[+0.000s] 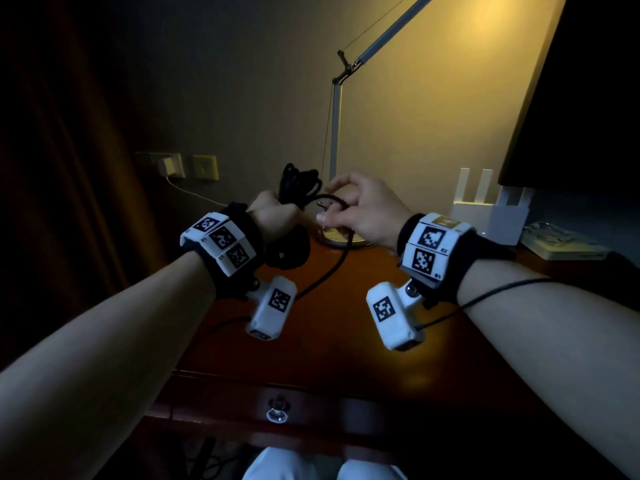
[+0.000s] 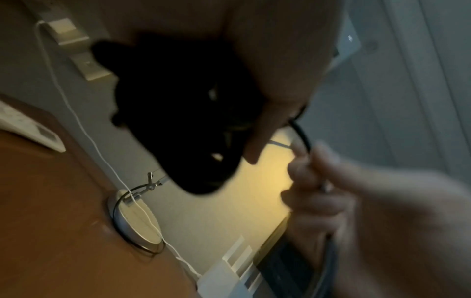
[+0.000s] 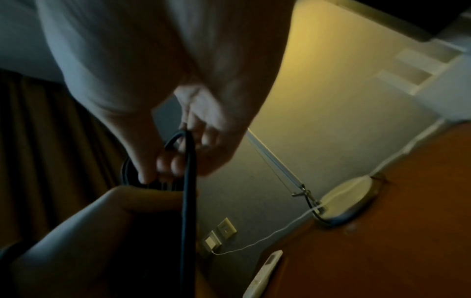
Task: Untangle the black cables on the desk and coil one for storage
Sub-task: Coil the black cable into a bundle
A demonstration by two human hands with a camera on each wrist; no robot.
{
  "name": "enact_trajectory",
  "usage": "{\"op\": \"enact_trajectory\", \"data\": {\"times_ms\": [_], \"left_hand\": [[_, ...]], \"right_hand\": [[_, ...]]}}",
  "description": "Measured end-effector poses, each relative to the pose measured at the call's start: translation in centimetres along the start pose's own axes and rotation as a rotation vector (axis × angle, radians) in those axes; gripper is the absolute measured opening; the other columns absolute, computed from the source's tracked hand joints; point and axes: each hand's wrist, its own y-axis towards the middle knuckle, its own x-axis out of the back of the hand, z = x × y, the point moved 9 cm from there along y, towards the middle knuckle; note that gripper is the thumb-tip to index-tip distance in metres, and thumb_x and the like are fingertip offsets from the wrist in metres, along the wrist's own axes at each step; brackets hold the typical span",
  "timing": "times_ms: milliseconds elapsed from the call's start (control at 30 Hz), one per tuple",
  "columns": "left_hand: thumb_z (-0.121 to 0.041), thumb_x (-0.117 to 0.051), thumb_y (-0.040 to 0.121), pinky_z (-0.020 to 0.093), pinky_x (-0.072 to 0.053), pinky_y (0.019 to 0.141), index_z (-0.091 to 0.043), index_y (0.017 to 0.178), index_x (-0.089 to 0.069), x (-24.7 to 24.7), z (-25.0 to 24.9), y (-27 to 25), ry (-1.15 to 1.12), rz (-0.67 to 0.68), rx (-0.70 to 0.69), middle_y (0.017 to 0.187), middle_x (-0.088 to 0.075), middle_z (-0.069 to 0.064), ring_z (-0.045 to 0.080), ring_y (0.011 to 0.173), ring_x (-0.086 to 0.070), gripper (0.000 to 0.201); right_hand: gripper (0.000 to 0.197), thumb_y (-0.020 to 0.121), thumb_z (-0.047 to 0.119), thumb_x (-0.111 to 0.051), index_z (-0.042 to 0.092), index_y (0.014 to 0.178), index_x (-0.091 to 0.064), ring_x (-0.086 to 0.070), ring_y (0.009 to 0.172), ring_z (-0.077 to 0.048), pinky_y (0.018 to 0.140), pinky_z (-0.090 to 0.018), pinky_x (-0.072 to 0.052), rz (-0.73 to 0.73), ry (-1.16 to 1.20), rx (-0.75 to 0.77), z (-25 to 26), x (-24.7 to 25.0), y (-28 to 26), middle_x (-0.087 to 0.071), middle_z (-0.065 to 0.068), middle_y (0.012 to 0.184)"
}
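Note:
My left hand is raised over the wooden desk and grips a bundle of coiled black cable, whose loops stick out above and below the fist. In the left wrist view the coil is a dark mass in the palm. My right hand is just to the right and pinches a strand of the same black cable. From that hand the free cable hangs down to the desk. In the right wrist view the strand runs down from my fingers.
A desk lamp with a round base and a thin arm stands behind my hands. A white router sits at the right under a dark screen. A white charger and its cord are plugged in at the left wall. A white remote lies on the desk.

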Motion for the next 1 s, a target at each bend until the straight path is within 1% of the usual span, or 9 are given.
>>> {"op": "enact_trajectory", "data": {"times_ms": [133,233,300,433,567,700,867,933,1000], "left_hand": [[-0.022,-0.080,0.073,0.034,-0.051,0.078,-0.005,0.122,-0.058,1.8,1.4,0.3,-0.141,-0.171,0.127,0.091,-0.063,0.008,0.025,0.084,-0.060,0.056],[-0.027,-0.080,0.074,0.035,-0.051,0.084,-0.006,0.123,-0.060,2.1,1.8,0.2,-0.167,-0.241,0.137,0.108,-0.066,0.013,0.026,0.091,-0.060,0.057],[-0.034,-0.079,0.074,0.036,-0.051,0.087,-0.006,0.125,-0.058,2.0,1.9,-0.1,-0.162,-0.237,0.140,0.117,-0.064,0.014,0.029,0.102,-0.061,0.062],[-0.037,-0.079,0.073,0.038,-0.052,0.086,-0.009,0.109,-0.056,0.8,1.8,-0.2,-0.097,-0.075,0.122,0.110,-0.064,0.012,0.028,0.099,-0.062,0.051],[-0.025,-0.077,0.073,0.042,-0.053,0.084,-0.003,0.112,-0.062,-1.0,1.6,-0.9,-0.069,0.060,0.061,0.101,-0.065,0.011,0.024,0.088,-0.061,0.047],[-0.029,-0.073,0.078,0.033,-0.049,0.065,-0.010,0.079,-0.060,-2.9,0.5,-2.4,-0.158,0.353,0.064,0.065,-0.060,0.004,0.021,0.063,-0.059,0.023],[-0.026,-0.062,0.085,0.029,-0.044,0.053,-0.013,0.065,-0.054,-3.6,-1.5,-3.5,-0.516,0.470,0.028,0.062,-0.047,0.004,0.021,0.057,-0.051,0.025],[-0.026,-0.057,0.088,0.026,-0.045,0.054,-0.014,0.065,-0.049,-3.8,-2.1,-3.8,-0.645,0.484,0.031,0.062,-0.044,0.004,0.020,0.060,-0.048,0.027],[-0.028,-0.057,0.087,0.026,-0.046,0.057,-0.014,0.066,-0.048,-3.7,-2.0,-3.8,-0.704,0.458,0.078,0.064,-0.049,0.004,0.019,0.062,-0.049,0.027]], "right_hand": [[0.010,0.099,0.010,-0.049,0.007,0.108,-0.051,-0.063,0.071,-0.022,0.063,-0.031,-0.046,0.221,0.284,-0.278,-3.0,-1.9,-1.0,-0.061,-0.006,0.073],[0.015,0.103,0.013,-0.039,0.009,0.100,-0.053,-0.067,0.079,-0.027,0.069,-0.035,-0.041,0.369,0.430,-0.322,-3.4,-3.1,-1.8,-0.057,-0.004,0.074],[0.018,0.102,0.012,-0.039,0.009,0.105,-0.057,-0.063,0.068,-0.021,0.073,-0.040,-0.046,0.352,0.484,-0.279,-2.8,-2.7,-1.5,-0.052,-0.003,0.072],[0.023,0.098,0.015,-0.048,0.013,0.112,-0.067,-0.045,0.054,-0.005,0.059,-0.025,-0.050,0.142,0.345,-0.095,-1.3,0.5,0.1,-0.052,0.003,0.072],[0.018,0.093,0.013,-0.061,0.012,0.107,-0.071,-0.054,0.059,0.000,0.050,-0.010,-0.039,-0.154,0.187,0.068,0.3,3.6,1.1,-0.063,0.003,0.076],[0.025,0.085,0.033,-0.071,0.009,0.091,-0.070,-0.053,0.049,-0.003,0.055,-0.020,-0.045,-0.285,0.190,0.045,-0.5,3.8,1.8,-0.065,0.002,0.067],[0.085,0.066,0.087,-0.046,0.006,0.081,-0.070,-0.070,0.083,-0.028,0.087,-0.045,-0.056,-0.143,0.131,-0.232,-3.9,1.2,1.8,-0.071,-0.005,0.080],[0.087,0.073,0.086,-0.039,0.006,0.091,-0.067,-0.070,0.082,-0.031,0.085,-0.047,-0.056,-0.013,0.292,-0.290,-4.6,-0.7,1.3,-0.070,-0.005,0.080],[0.066,0.091,0.069,-0.037,0.008,0.100,-0.062,-0.064,0.073,-0.023,0.074,-0.038,-0.053,0.070,0.510,-0.308,-4.9,-2.1,0.8,-0.065,-0.002,0.073]]}}
